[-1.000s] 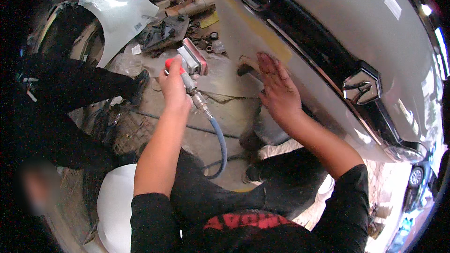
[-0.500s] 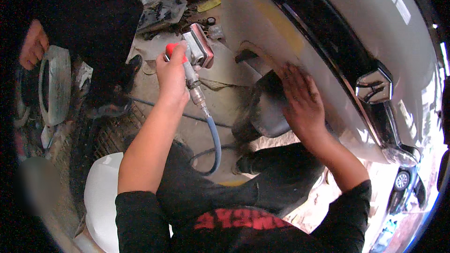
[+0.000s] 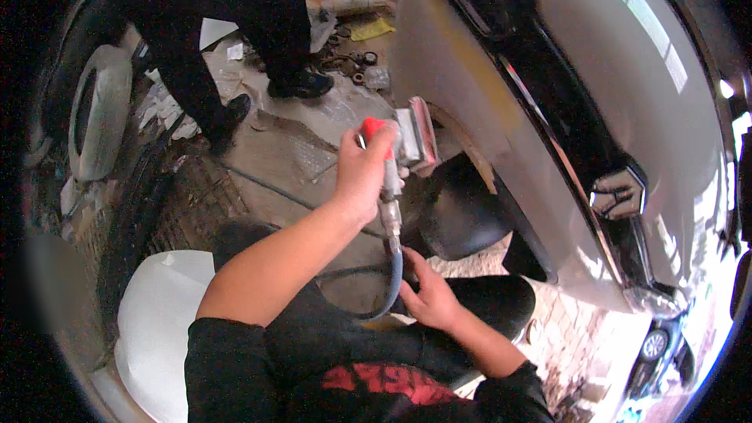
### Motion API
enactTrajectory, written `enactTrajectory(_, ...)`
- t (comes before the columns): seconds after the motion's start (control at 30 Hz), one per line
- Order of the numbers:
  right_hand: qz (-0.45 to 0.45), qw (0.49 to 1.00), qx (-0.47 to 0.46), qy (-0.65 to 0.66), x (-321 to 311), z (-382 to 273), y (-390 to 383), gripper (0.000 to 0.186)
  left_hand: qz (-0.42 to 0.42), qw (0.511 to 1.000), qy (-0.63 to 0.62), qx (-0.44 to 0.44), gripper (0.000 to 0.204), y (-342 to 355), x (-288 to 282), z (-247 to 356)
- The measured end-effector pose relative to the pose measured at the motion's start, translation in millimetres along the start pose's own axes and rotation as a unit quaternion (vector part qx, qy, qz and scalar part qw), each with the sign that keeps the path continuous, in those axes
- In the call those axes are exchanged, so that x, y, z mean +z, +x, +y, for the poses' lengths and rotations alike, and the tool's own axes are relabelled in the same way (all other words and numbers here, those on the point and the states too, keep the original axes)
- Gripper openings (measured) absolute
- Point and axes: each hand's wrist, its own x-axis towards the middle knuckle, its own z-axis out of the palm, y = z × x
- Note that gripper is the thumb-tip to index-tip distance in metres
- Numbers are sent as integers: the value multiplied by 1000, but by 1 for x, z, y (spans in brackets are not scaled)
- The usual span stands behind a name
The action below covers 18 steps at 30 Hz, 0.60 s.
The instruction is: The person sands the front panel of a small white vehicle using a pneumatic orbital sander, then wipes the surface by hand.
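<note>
My left hand (image 3: pixel 362 176) is closed around the grip of an air sander (image 3: pixel 390 149), a grey metal tool with a red lever and a flat rectangular pad. The pad stands on edge, facing right towards the car's pale bumper (image 3: pixel 462 70), and looks apart from it. From the sander's lower end a blue air hose (image 3: pixel 396 278) curves down and left above my legs. Beside this hose is my right hand (image 3: pixel 432 298), thumb and fingers spread apart. Whether its fingertips touch the hose is unclear.
Another person in dark clothes (image 3: pixel 274 16) stands at the far left. A tyre (image 3: pixel 102 113) and a white curved panel (image 3: pixel 164 329) are on the left. Scrap parts and a yellow cloth (image 3: pixel 371 29) lie far off. A dark curved part (image 3: pixel 462 215) sits below the bumper.
My right hand has left the bumper surface and come down beside the hose. The sander in my left hand has moved right and lower in view, nearer the bumper. The other person has shifted.
</note>
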Motion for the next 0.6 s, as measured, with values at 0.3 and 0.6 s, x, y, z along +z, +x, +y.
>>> enactTrajectory(0.3,-45,962,-3,270,46,23,-11,58,63,997,27,34,52,13,-11,-3)
enactTrajectory(0.6,-96,973,-15,211,48,41,-20,55,62,997,44,32,54,21,-7,-9)
